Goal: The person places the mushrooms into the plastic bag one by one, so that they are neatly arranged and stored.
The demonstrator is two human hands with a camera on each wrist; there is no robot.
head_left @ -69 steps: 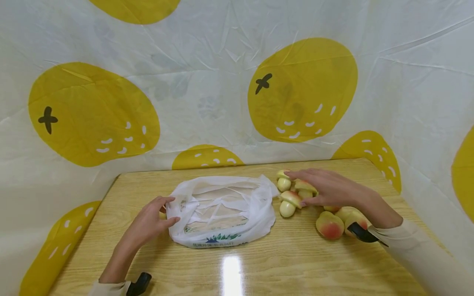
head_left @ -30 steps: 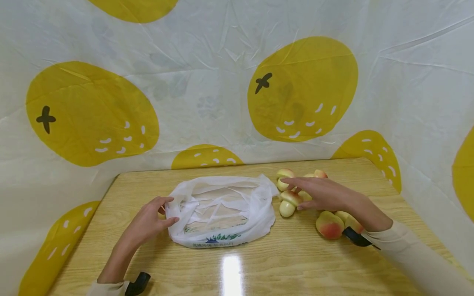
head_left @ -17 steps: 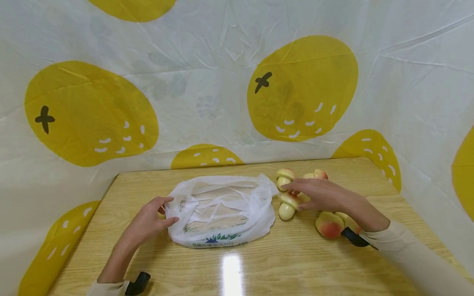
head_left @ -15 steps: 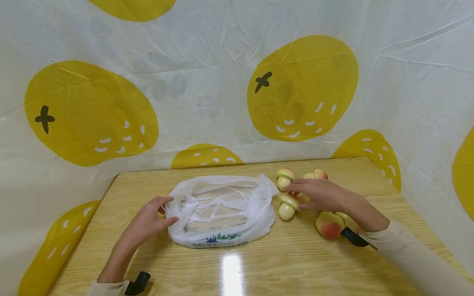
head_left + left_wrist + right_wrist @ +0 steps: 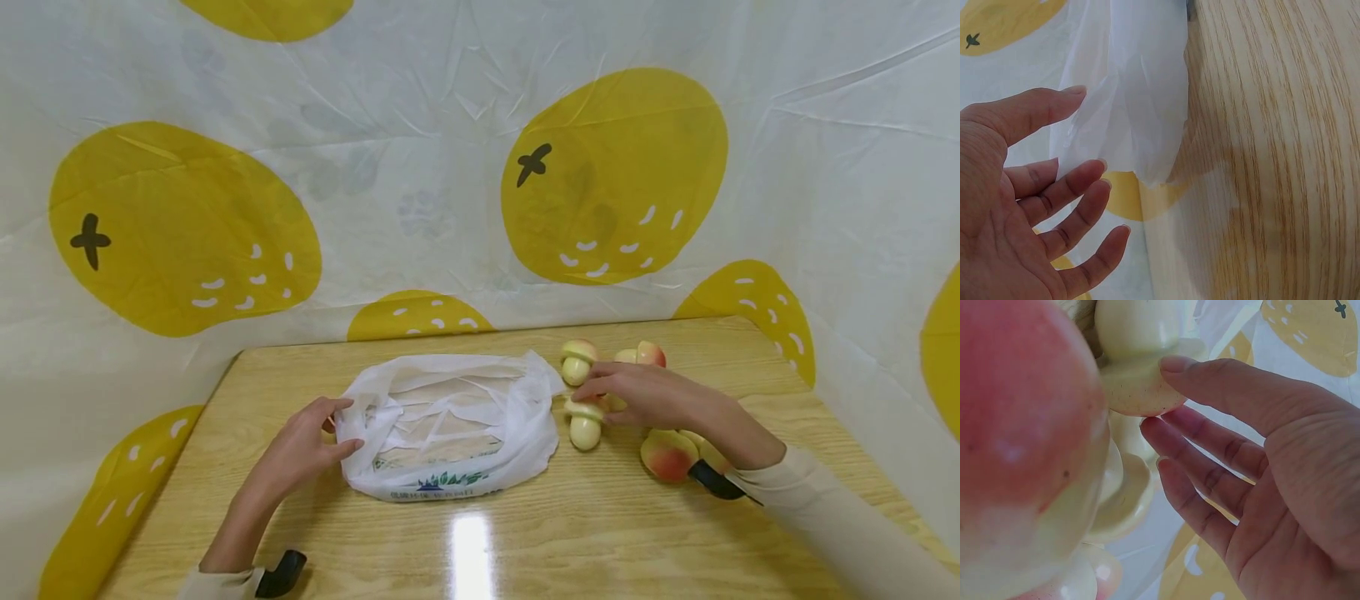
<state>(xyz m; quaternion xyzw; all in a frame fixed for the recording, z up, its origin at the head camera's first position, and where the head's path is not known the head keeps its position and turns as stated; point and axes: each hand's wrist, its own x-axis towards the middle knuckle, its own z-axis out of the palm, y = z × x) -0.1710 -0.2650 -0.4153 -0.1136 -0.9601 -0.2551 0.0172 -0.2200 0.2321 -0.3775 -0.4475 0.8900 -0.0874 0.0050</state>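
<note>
On the wooden table lies a white plastic carrier bag (image 5: 450, 483), its mouth spread wide and green print along its front. My left hand (image 5: 300, 450) is at the bag's left edge with fingers loosely bent; in the left wrist view the bag edge hangs between the thumb (image 5: 1041, 109) and fingers, not gripped. To the right of the bag, my right hand (image 5: 660, 398) pinches the cap of a pale yellow model mushroom (image 5: 585, 432). In the right wrist view, thumb and fingers lie on either side of that cap (image 5: 1135, 387).
Another mushroom (image 5: 578, 363) stands just behind the pinched one. More pieces (image 5: 649, 354) sit partly hidden behind the right hand. Red-blushed peaches (image 5: 669, 457) lie under the right wrist. A white curtain (image 5: 420, 183) with yellow fruit prints surrounds the table (image 5: 360, 550).
My right hand has drawn back slightly from the rear mushrooms and come down onto the front one, which has turned a little and shifted towards me. The left hand and bag look unchanged.
</note>
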